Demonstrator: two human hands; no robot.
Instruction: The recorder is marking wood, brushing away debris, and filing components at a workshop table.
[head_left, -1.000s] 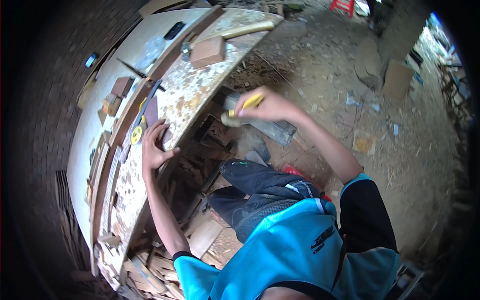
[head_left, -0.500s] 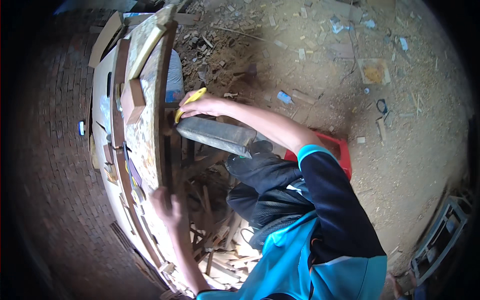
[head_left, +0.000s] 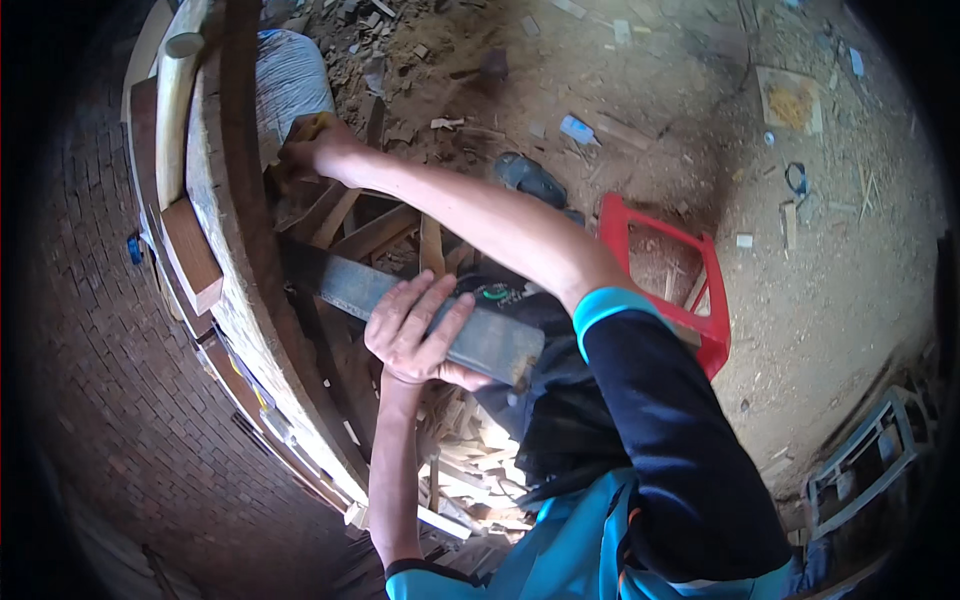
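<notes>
My left hand [head_left: 418, 335] lies over a long dark-grey bar [head_left: 500, 350], fingers spread across its top and the thumb along the near side. The bar slants over my lap, its far end reaching the shadow under the wooden bench [head_left: 225, 190]. Farther off, beside the bench edge, my right hand [head_left: 325, 152] is closed round a small yellow-brown thing [head_left: 308, 125], mostly covered by the fingers and too blurred to name.
A reddish wood block [head_left: 192, 255] and a pale rounded wooden handle [head_left: 175, 120] are on the bench. A white sack [head_left: 292, 85] stands beyond. Right of my legs is a red plastic stool [head_left: 715, 290]. Wood scraps [head_left: 470, 470] litter the ground below the bench.
My left hand has left the bench edge and come onto the grey bar, which has shifted nearer. My right hand, earlier with a yellow thing showing, has moved farther off and left.
</notes>
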